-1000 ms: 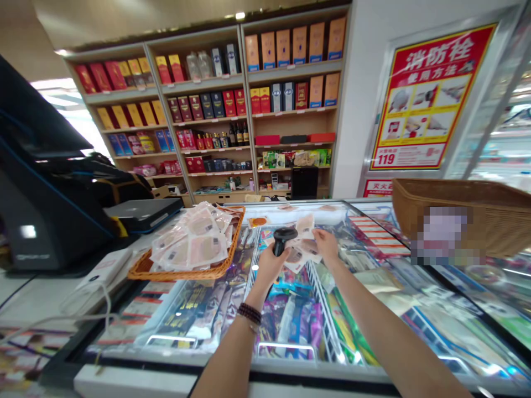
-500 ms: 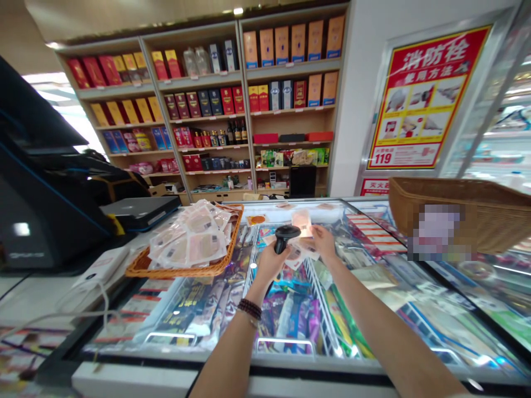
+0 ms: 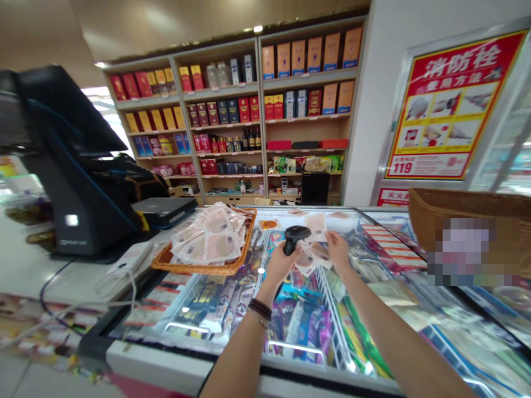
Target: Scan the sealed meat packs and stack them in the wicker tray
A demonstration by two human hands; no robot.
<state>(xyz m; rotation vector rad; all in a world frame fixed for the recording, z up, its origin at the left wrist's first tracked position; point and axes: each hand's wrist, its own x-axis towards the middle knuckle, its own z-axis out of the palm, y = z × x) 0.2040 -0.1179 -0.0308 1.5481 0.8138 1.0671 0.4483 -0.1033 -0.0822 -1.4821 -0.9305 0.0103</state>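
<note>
My left hand is wrapped round the handle of a black barcode scanner, above the glass top of a freezer. To its right, my right hand pinches the edge of a flat clear packet with a small printed label. Several similar packets lie just below, between my hands. On the left, an orange wicker basket holds a heap of such packets.
A black point-of-sale terminal and a flat dark device stand at the left. A brown basket is at the right. Wrapped goods show under the glass. Shelves of boxes stand behind.
The view has turned left, so the scene sits further right. The red light glow on the held packet is gone. Both hands keep their holds.
</note>
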